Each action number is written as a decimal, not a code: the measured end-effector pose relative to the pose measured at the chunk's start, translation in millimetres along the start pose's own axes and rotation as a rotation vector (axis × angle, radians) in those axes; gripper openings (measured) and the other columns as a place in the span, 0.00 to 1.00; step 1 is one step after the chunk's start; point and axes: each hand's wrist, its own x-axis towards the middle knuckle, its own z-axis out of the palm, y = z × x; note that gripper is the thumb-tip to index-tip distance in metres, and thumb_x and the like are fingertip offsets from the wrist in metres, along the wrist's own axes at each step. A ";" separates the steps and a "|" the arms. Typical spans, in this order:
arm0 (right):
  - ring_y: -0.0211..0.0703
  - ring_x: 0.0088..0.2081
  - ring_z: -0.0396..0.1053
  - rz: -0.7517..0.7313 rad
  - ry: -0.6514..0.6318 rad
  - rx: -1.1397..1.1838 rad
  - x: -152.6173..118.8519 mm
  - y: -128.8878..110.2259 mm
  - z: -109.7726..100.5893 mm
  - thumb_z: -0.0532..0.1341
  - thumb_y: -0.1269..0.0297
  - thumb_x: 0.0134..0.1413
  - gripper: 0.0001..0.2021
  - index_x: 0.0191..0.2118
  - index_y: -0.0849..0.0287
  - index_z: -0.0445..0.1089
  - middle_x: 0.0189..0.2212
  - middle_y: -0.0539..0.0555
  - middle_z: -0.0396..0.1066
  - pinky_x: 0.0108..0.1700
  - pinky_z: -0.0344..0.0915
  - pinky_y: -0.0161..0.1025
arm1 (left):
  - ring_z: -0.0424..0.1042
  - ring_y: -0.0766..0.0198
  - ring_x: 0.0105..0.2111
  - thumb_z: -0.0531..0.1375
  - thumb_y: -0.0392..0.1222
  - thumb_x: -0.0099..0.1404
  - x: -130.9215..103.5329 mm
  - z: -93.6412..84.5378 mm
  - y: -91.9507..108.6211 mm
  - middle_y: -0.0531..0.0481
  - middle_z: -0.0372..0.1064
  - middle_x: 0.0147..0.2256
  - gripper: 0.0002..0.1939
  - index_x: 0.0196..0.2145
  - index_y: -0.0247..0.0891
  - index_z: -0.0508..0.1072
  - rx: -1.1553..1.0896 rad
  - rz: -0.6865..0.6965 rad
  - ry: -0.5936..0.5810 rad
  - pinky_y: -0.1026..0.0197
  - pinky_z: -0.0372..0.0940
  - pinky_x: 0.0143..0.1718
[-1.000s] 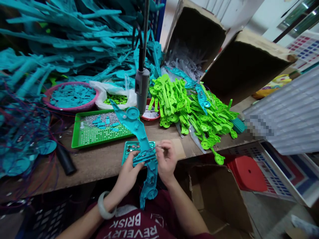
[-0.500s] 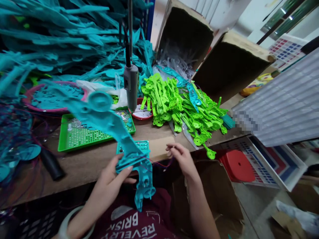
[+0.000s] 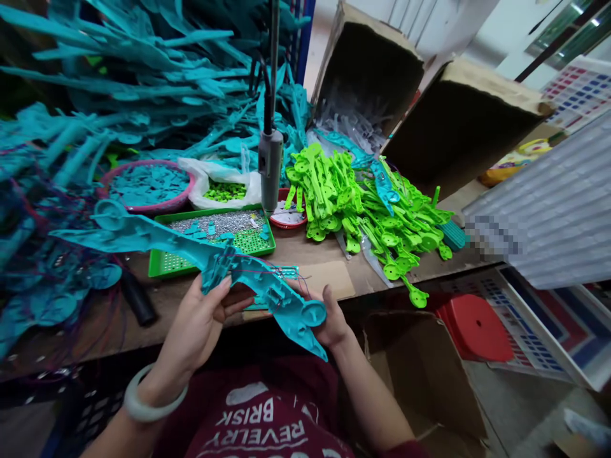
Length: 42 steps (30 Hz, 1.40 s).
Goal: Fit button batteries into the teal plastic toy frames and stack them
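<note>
Currently, the teal part [image 3: 252,273] lies over the near edge of the bench [image 3: 306,247], long axis slanting far left to near right. The left hand [image 3: 200,318], nearer its middle, grips it; the right hand [image 3: 333,323] meets its right end, thumb upright, closure unclear.

Hanging gray tool [image 3: 270,172]: cut off above by top edge
Right hand [image 3: 335,323]: below and right of tool, partly hidden at fingers behind long teal part [image 3: 176,242]
Teal tray [image 3: 289,272]: below tool, mostly hidden behind same part
Green tray [image 3: 160,267]: below and left of tool, partly hidden likewise
Metal bits [image 3: 224,221]: below-left of tool, too small to tell apart
Teal pile [image 3: 157,83]: left of tool, cut off at top and left edges
Pixelated patch [image 3: 494,236]: right of tool, unreadable
</note>
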 end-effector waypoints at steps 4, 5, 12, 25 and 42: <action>0.55 0.46 0.73 -0.012 -0.019 0.022 12.1 -6.1 7.7 0.39 0.23 0.52 0.48 0.57 0.59 0.70 0.45 0.63 0.75 0.50 0.67 0.53 | 0.78 0.61 0.26 0.70 0.51 0.56 2.5 3.3 2.8 0.52 0.77 0.28 0.21 0.39 0.42 0.66 0.001 -0.031 0.006 0.68 0.71 0.24; 0.55 0.46 0.73 -0.047 -0.015 0.034 15.5 -7.2 9.8 0.37 0.24 0.52 0.49 0.58 0.59 0.69 0.46 0.64 0.75 0.49 0.68 0.53 | 0.77 0.63 0.24 0.70 0.51 0.56 3.0 3.1 4.1 0.53 0.77 0.27 0.20 0.38 0.41 0.66 0.006 -0.025 -0.002 0.70 0.69 0.22; 0.38 0.33 0.67 -0.161 -0.093 -0.005 29.2 -17.3 3.9 0.71 0.43 0.40 0.39 0.59 0.52 0.67 0.45 0.55 0.72 0.30 0.63 0.32 | 0.72 0.68 0.20 0.70 0.49 0.57 2.8 -1.8 5.1 0.54 0.74 0.26 0.18 0.36 0.39 0.67 0.035 -0.026 -0.069 0.71 0.64 0.18; 0.34 0.28 0.58 -0.084 -0.124 0.136 29.4 -21.0 -5.9 0.72 0.52 0.40 0.18 0.31 0.62 0.72 0.26 0.48 0.64 0.31 0.56 0.31 | 0.79 0.64 0.29 0.76 0.41 0.47 5.4 3.6 1.6 0.57 0.78 0.32 0.20 0.35 0.41 0.74 -0.253 0.037 0.083 0.68 0.75 0.31; 0.33 0.26 0.56 -0.178 -0.334 -0.325 15.1 -48.2 -25.8 0.73 0.60 0.46 0.14 0.38 0.60 0.75 0.24 0.45 0.61 0.29 0.54 0.32 | 0.76 0.65 0.25 0.74 0.48 0.50 2.0 2.5 8.2 0.52 0.75 0.26 0.23 0.36 0.39 0.68 0.061 -0.069 -0.070 0.69 0.70 0.25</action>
